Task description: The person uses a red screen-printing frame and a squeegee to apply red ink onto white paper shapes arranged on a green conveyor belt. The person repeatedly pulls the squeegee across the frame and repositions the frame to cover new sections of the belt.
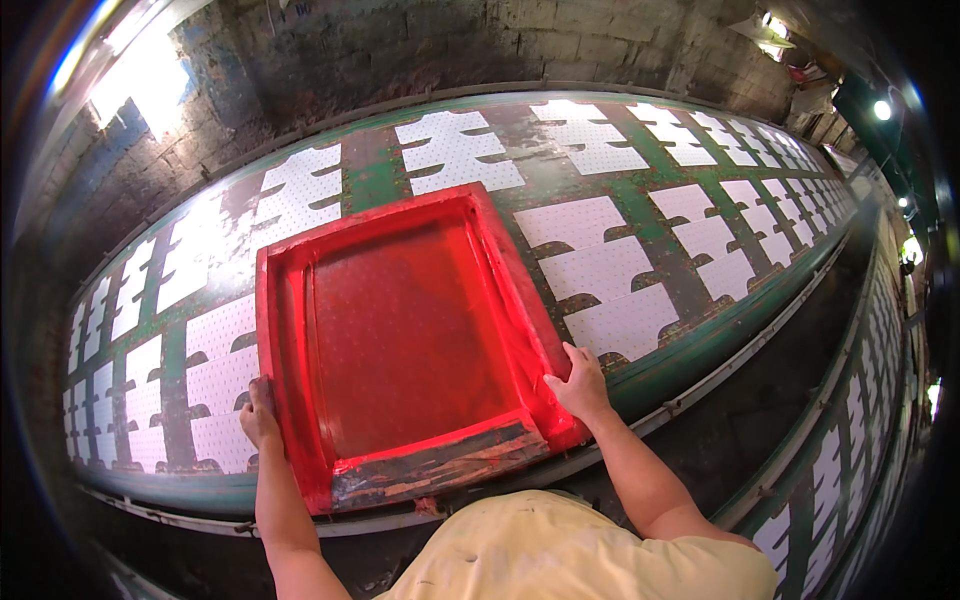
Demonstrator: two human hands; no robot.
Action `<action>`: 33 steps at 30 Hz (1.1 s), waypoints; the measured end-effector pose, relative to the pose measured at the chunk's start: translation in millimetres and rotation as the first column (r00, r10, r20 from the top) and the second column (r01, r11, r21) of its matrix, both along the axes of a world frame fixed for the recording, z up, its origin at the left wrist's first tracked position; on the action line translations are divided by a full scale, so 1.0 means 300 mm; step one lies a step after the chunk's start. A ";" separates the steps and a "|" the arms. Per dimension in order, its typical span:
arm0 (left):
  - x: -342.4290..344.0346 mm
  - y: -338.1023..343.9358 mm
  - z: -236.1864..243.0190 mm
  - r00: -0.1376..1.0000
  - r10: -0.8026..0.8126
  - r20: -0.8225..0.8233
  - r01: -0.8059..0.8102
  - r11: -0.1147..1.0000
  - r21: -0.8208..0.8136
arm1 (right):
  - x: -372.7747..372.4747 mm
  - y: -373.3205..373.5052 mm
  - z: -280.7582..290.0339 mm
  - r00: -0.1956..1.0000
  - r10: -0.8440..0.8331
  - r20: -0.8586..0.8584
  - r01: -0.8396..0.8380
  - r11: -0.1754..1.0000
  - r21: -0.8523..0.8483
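A screen printing frame (pixel 410 340), its wood and mesh coated in wet red ink, is held over the near side of a long green table. My left hand (pixel 260 415) grips its left side bar, and my right hand (pixel 580 385) grips the right one, thumb on top. Red ink has pooled along the inner left and right edges. Through the mesh, faint dots show. White dotted fabric pieces (pixel 600 255) lie flat to the right of the frame, and more pieces (pixel 220 370) lie to its left, partly covered by it.
The long green table (pixel 375 180) carries two rows of cut white pieces. A metal rail (pixel 700 385) runs along its near edge. Another table with similar pieces (pixel 825 480) stands to the right across a dark gap. Behind is a block wall (pixel 420 50).
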State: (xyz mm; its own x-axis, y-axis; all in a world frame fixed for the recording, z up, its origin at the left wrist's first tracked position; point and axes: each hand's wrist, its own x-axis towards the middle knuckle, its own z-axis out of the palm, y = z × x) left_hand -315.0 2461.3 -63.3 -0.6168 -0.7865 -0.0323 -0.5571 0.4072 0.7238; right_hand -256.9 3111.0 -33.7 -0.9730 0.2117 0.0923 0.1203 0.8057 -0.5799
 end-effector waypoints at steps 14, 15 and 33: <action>0.032 0.039 0.021 0.951 0.013 -0.309 0.130 0.890 0.437 | -0.076 0.015 -0.016 0.978 -0.069 0.198 0.071 0.997 -0.005; 0.031 0.035 0.016 0.956 0.024 -0.293 0.116 0.884 0.452 | -0.078 0.014 0.001 0.976 -0.073 0.205 0.080 0.997 -0.023; -0.066 0.401 0.053 0.894 0.108 -0.434 0.208 0.758 0.618 | -0.154 0.456 0.160 0.995 -0.103 0.012 0.103 0.995 -0.016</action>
